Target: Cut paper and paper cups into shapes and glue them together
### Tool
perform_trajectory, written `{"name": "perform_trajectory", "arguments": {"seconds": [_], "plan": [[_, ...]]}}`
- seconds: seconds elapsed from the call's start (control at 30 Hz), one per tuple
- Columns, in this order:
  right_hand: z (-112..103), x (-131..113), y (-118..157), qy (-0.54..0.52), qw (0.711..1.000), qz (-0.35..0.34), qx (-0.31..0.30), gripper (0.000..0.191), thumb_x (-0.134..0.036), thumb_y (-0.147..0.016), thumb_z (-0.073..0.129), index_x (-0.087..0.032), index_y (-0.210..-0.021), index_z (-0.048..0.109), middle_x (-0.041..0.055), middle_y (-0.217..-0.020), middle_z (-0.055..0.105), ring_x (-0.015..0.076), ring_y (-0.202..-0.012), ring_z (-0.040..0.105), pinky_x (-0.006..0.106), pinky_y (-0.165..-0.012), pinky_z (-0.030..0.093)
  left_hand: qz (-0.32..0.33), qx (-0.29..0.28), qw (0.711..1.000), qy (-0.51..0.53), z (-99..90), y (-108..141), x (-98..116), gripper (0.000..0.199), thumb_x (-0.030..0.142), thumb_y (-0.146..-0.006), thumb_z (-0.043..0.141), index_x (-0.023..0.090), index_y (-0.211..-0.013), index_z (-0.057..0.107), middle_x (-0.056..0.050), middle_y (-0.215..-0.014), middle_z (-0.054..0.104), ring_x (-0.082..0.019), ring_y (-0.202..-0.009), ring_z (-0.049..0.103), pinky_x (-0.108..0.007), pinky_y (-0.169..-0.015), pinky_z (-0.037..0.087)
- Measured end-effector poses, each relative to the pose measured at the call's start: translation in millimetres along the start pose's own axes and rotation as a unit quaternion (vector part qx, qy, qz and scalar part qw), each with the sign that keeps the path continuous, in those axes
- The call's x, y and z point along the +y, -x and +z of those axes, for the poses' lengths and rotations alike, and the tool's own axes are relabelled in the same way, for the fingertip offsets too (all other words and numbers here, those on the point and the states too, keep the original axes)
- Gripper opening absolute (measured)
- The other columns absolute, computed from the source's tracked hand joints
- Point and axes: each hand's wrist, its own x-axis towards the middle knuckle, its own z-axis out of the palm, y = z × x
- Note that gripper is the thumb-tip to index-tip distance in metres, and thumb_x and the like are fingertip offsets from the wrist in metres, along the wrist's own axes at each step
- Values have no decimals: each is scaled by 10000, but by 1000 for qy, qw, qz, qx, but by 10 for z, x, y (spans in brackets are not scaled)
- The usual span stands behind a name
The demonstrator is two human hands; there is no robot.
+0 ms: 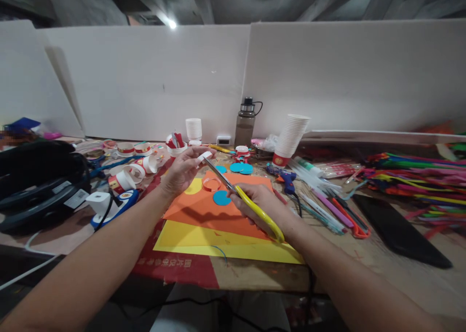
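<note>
Pinched in my left hand (184,169) is a small white paper piece (204,158). My right hand (257,203) grips yellow-handled scissors (255,209), whose blade tips reach the paper piece. Below my hands lie orange sheets (196,208) on top of yellow sheets (174,236). A blue paper disc (222,198) and a red-and-white ring (211,183) rest on the orange paper between my hands. More blue discs (241,168) lie just beyond it.
Behind are a bottle (244,125) and stacked paper cups (292,137). A blue glue gun (286,178), pens, a black phone (400,230) and colourful pipe cleaners (418,181) are at the right. Cut cup rings (122,181) and a black headset-like object (40,186) lie left.
</note>
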Motion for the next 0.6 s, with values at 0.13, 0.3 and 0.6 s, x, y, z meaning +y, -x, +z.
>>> {"name": "perform_trajectory", "arguments": {"seconds": [0.13,0.3,0.6], "plan": [[-25,-1,13,27,998,-62,6,240,-435,-873,556,-201,-868,610,-46,-571,503,61,-412,425,170,-374,299,-6,18,1000,18,15,7,17,326,190,-705,649,163,-1025,702,-104,-1139,718,-250,-1088,655,-419,-1012,453],[-21,-9,28,-35,999,-4,-27,243,-440,-913,488,-209,-940,559,-48,-610,508,58,-406,419,160,-361,317,-9,20,999,40,24,8,31,372,192,-673,612,148,-1032,700,-108,-1115,723,-263,-1089,652,-434,-1013,448],[-11,49,22,-82,994,21,-62,236,-449,-937,444,-223,-953,514,-49,-643,528,62,-405,460,150,-334,360,-22,-5,999,30,116,50,76,395,196,-654,575,128,-1009,733,-113,-1085,727,-266,-1081,639,-402,-971,476]]}}
